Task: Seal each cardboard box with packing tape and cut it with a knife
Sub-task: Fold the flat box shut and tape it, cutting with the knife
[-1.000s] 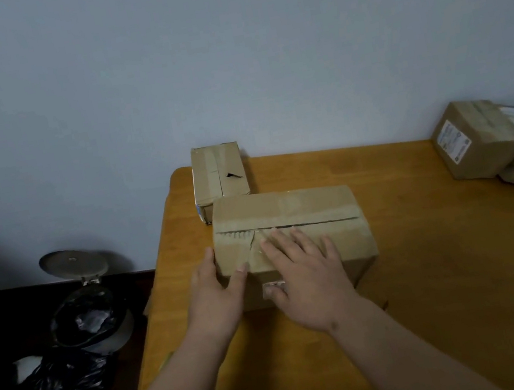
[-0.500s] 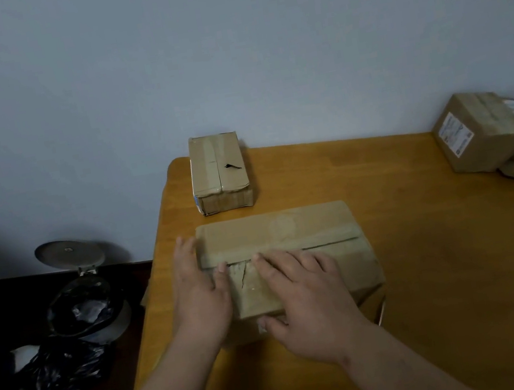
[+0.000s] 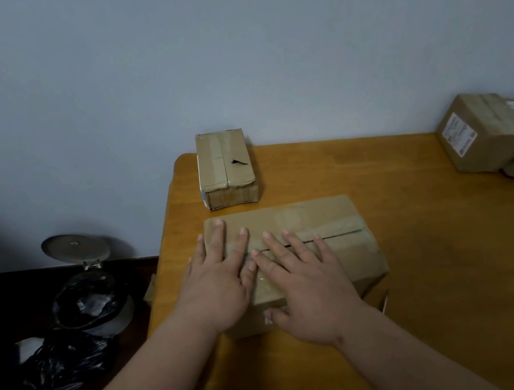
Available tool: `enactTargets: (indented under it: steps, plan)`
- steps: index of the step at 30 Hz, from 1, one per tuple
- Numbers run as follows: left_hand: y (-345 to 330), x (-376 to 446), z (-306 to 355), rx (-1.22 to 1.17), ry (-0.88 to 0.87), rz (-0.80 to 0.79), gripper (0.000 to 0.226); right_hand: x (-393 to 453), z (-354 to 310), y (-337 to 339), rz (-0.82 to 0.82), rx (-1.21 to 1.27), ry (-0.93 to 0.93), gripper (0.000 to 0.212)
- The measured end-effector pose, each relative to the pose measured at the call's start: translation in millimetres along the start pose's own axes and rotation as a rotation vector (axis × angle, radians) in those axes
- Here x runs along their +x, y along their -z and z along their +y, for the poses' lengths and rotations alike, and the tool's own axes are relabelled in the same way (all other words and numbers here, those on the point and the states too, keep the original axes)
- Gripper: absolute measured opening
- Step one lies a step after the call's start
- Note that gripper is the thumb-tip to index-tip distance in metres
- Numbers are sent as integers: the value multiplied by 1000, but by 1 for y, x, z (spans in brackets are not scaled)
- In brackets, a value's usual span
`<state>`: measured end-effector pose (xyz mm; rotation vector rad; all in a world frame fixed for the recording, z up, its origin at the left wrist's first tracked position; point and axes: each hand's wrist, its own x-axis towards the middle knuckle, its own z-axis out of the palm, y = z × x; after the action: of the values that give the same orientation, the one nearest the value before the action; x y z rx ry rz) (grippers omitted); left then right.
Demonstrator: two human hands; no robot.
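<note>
A brown cardboard box lies on the wooden table in front of me, its top flaps meeting along a dark seam. My left hand lies flat on the box's left part with straight fingers. Beside it, my right hand presses flat on the top, fingers across the seam and thumb down the front face. A smaller taped box stands behind it at the table's far left corner. I see no tape roll and no knife.
Several labelled cardboard parcels are stacked at the table's far right by the wall. Left of the table, on the dark floor, stand an open pedal bin and a black plastic bag.
The box has slid toward me, away from the small box. My left hand moved from the box's left end up onto its top; my right hand stayed pressed on the top.
</note>
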<state>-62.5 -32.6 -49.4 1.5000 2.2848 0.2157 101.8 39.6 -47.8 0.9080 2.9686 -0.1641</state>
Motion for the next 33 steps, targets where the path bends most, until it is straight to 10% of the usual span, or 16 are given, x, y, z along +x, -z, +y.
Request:
enactTargets:
  steps: [6, 12, 20, 26, 33]
  plan:
    - [16, -8, -14, -360, -59, -16, 56, -1, -14, 16, 4, 73, -20, 87]
    - [-16, -56, -80, -667, 433, 429, 56, -42, -59, -3, 419, 381, 3, 47]
    - [-73, -108, -141, -1057, 848, 171, 42, -50, -113, -67, -247, 698, -179, 36]
    - [-88, -121, -143, -908, 657, -179, 55, -25, -140, -86, -476, 1073, -488, 50]
    - [-93, -114, -145, -754, 505, -117, 26, 6, -176, -91, -441, 1424, -655, 35]
